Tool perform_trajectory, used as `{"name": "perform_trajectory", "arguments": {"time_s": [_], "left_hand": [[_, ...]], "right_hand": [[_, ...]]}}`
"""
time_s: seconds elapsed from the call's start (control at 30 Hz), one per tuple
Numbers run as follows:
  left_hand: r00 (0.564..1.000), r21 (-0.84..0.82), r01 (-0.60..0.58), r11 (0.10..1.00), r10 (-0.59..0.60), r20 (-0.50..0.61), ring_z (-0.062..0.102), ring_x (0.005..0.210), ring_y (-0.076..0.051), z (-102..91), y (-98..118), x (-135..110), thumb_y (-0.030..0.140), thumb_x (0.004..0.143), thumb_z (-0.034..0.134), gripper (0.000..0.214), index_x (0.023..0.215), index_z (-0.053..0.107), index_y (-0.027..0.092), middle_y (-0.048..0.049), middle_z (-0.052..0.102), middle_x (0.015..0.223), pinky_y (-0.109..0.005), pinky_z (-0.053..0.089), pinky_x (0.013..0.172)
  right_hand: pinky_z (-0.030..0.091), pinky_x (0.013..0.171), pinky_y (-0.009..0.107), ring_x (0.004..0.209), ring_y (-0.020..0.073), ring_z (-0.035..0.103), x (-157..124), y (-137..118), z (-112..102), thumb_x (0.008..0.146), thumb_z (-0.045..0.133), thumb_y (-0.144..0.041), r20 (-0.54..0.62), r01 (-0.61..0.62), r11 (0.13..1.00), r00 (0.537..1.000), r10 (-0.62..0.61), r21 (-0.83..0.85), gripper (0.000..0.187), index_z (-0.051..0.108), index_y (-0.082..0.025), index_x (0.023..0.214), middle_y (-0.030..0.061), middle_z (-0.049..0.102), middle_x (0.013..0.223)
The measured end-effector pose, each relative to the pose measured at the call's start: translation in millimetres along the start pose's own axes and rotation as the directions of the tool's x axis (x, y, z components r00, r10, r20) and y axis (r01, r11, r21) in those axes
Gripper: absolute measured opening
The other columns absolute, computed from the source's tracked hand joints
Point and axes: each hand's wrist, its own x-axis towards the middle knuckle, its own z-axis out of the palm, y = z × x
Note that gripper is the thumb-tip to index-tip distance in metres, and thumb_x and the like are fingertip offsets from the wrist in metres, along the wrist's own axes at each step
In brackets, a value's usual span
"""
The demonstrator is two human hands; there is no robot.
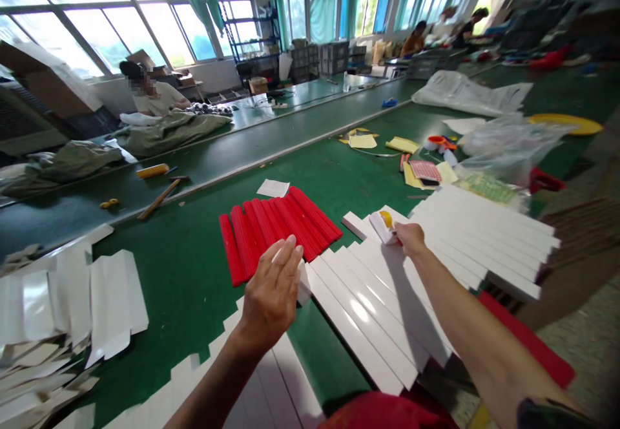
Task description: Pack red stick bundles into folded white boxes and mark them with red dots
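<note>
My left hand is raised over the green table, fingers stretched together, pressing the near end of a fanned row of white flat strips. My right hand is closed on a small white tool with a yellow wheel, resting on the far end of the same white row. A fanned row of red strips lies just beyond my left hand.
A second stack of white strips lies to the right. Folded white cartons pile at the left edge. Yellow papers, tape and plastic bags sit further back. A person sits behind the far table; a wooden hammer lies there.
</note>
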Motion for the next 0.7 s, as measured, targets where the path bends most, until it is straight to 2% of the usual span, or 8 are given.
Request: {"name": "perform_trajectory", "arguments": {"time_s": [0.1,0.27,0.37,0.53,0.7], "left_hand": [[1.0,-0.011,0.018,1.0,-0.018,0.004,0.056,0.127,-0.03,-0.3,0.5,-1.4,-0.002,0.083,0.059,0.05,0.133,0.053,0.003,-0.0233,0.063,0.129,-0.048,0.055,0.101],[1.0,-0.001,0.015,1.0,-0.015,-0.001,0.057,0.126,-0.029,-0.3,1.6,-0.6,0.0,0.087,0.055,0.054,0.14,0.047,0.007,-0.0211,0.064,0.128,-0.048,0.056,0.098],[1.0,-0.004,0.022,1.0,-0.022,-0.004,0.057,0.126,-0.03,-0.1,2.0,-0.1,0.001,0.087,0.055,0.052,0.138,0.049,0.007,-0.0217,0.064,0.128,-0.049,0.056,0.097],[1.0,-0.001,0.013,1.0,-0.013,-0.024,0.058,0.124,-0.03,-0.4,2.7,0.3,0.001,0.087,0.055,0.051,0.137,0.05,0.007,-0.0214,0.065,0.126,-0.048,0.057,0.096],[0.999,-0.014,0.027,1.0,-0.028,-0.023,0.058,0.123,-0.03,-0.7,2.6,-1.2,0.001,0.085,0.057,0.048,0.132,0.053,0.006,-0.0222,0.063,0.128,-0.048,0.056,0.097]], "right_hand": [[0.056,0.067,0.028,0.077,0.0127,0.063,7.3,-3.8,4.6,0.094,0.063,-0.033,0.031,-0.121,0.991,0.992,0.119,0.064,0.023,0.063,-0.012,0.103,0.0036,0.065,0.095],[0.056,0.066,0.028,0.078,0.0126,0.063,11.8,-11.2,1.7,0.095,0.062,-0.032,0.114,-0.251,0.941,0.967,0.23,0.226,0.024,0.062,-0.013,0.109,0.0044,0.065,0.098],[0.057,0.068,0.029,0.081,0.0137,0.064,7.0,-6.9,-1.2,0.095,0.061,-0.032,0.139,-0.272,0.902,0.961,0.238,0.336,0.026,0.061,-0.013,0.114,0.0052,0.064,0.103],[0.057,0.066,0.027,0.079,0.0126,0.064,-7.8,16.4,-4.5,0.095,0.061,-0.029,0.172,-0.266,0.822,0.963,0.206,0.504,0.023,0.061,-0.013,0.111,0.0046,0.064,0.1],[0.057,0.065,0.026,0.075,0.0114,0.063,-14.4,33.4,-1.7,0.095,0.06,-0.027,0.19,-0.286,0.752,0.958,0.214,0.593,0.019,0.061,-0.013,0.108,0.0031,0.064,0.096]]}}
